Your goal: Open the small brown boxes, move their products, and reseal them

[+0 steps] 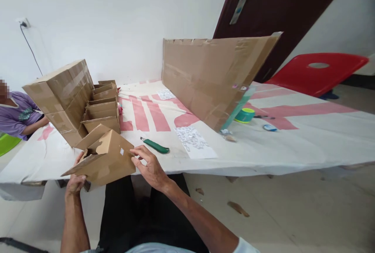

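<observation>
A small open-topped cardboard box is tilted over the table's near edge above my lap, its flaps standing up. One face carries a small white label. My left hand is closed on the box's left end, thumb on the outside and the other fingers partly hidden behind. At the box's right end is my right hand, its fingers apart and slightly bent; the fingertips are at the cardboard edge, and I see nothing held in them. A green utility knife lies on the table just beyond my right hand.
Open cardboard boxes stand in a row beside stacked closed cartons. A large cardboard panel stands upright. Sticker sheet and tape roll lie to the right. A person in purple sits at left; a red chair stands right.
</observation>
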The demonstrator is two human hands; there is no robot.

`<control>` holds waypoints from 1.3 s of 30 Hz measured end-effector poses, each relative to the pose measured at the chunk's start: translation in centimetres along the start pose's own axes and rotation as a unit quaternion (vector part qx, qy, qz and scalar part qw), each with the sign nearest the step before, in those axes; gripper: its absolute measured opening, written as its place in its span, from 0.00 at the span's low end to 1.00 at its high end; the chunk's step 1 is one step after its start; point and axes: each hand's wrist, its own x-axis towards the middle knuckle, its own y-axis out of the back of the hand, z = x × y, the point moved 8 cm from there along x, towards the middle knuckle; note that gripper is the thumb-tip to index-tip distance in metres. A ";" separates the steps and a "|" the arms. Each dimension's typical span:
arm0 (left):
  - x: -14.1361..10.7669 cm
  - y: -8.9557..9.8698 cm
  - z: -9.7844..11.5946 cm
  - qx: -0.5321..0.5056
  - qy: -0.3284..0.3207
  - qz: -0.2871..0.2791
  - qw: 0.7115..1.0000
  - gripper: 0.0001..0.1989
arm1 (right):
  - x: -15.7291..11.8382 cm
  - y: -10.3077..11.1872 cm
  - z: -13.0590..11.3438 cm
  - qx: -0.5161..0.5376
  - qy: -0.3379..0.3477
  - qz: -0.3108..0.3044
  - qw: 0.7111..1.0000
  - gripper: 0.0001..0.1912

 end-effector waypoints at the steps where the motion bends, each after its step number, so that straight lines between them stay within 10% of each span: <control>1: 0.0 0.1 -0.1 0.006 -0.003 0.002 1.000 0.56 | 0.1 -0.4 -0.4 0.000 0.002 -0.001 1.000 0.13; 31: -0.6 -0.3 0.0 -0.010 0.007 -0.004 1.000 0.56 | 0.5 -1.9 -3.4 -0.037 0.066 0.023 0.997 0.18; 39: -0.9 -3.9 2.0 0.082 0.019 -0.062 0.995 0.57 | 2.8 3.3 0.0 -0.014 0.020 0.051 0.998 0.09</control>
